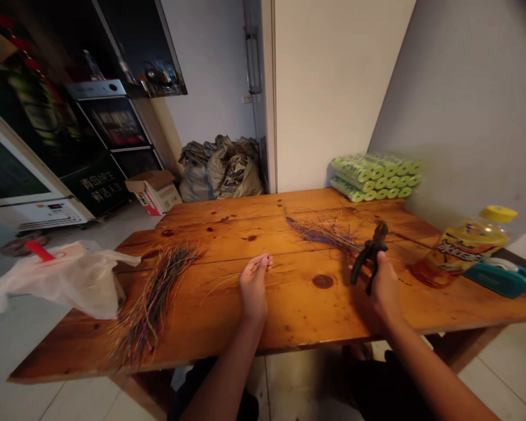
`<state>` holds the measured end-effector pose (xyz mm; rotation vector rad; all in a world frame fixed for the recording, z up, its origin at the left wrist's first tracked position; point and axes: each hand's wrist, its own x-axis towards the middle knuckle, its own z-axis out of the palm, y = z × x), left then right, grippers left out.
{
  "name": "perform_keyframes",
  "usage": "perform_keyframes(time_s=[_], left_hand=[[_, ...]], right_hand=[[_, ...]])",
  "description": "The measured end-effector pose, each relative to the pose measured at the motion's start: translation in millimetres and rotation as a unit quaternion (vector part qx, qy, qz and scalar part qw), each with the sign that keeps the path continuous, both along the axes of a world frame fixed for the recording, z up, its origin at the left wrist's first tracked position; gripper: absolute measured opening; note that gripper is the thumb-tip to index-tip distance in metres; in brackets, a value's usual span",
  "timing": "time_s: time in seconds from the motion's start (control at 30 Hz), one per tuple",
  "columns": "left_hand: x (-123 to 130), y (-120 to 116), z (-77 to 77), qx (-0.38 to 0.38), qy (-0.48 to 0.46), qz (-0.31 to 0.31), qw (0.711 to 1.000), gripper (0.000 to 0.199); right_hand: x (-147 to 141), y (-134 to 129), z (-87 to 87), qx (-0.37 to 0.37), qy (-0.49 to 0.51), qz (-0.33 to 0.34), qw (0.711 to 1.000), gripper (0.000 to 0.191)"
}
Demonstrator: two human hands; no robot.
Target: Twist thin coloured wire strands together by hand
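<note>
1. Orange-brown wood worktop [254,330] carries everything; both hands are over its near half.
2. Right hand [379,292] is closed firmly around dark pliers [369,257], with the tool's head up and pointing away from the person.
3. Left hand [253,286] rests palm down, fingers loosely bunched. Nothing clear in it, but a fine strand can't be ruled out.
4. Purple strands [324,234] lie just beyond the pliers, up and left of the right hand, long axis running upper left to lower right, their right end almost at the tool. Right hand is nearer; left hand is further off, down and left of them.
5. Multicoloured strands [151,304] lie left of the left hand, long axis slanting from far right to near left.
6. At the worktop's right end: green rolls [372,176], bottle [467,245], teal tape dispenser [497,279]. White plastic bag [56,280] sits off its left side.
</note>
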<state>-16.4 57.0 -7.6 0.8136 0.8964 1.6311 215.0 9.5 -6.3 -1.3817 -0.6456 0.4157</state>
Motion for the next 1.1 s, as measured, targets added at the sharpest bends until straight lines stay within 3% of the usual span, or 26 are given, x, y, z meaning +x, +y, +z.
perform_keyframes(time_s=[0.07,0.13,0.23,0.6,0.77,1.1], left_hand=[[0.6,0.3,0.8,0.003,-0.008,0.001,1.0,0.02],[0.3,-0.1,1.6,0.008,0.003,0.008,1.0,0.021],[-1.8,-0.3,2.4,0.017,0.044,0.029,0.998,0.021],[-13.4,7.1,9.0,0.03,0.114,0.115,0.986,0.015],[-10.4,1.1,11.7,0.044,0.16,0.098,0.981,0.013],[-3.7,-9.6,11.0,0.081,0.25,0.068,0.963,0.013]], right_hand=[[-19.0,-4.3,6.3,0.029,0.067,0.047,0.996,0.039],[-37.6,-9.0,11.5,0.057,0.215,0.147,0.964,0.031],[-60.5,-16.1,17.6,0.029,0.288,0.257,0.922,0.03],[-110.8,-32.8,10.2,-0.103,0.151,0.386,0.904,0.03],[-122.0,-26.9,5.0,-0.128,0.113,0.437,0.883,0.03],[-126.0,-19.0,6.4,-0.136,0.112,0.445,0.878,0.033]])
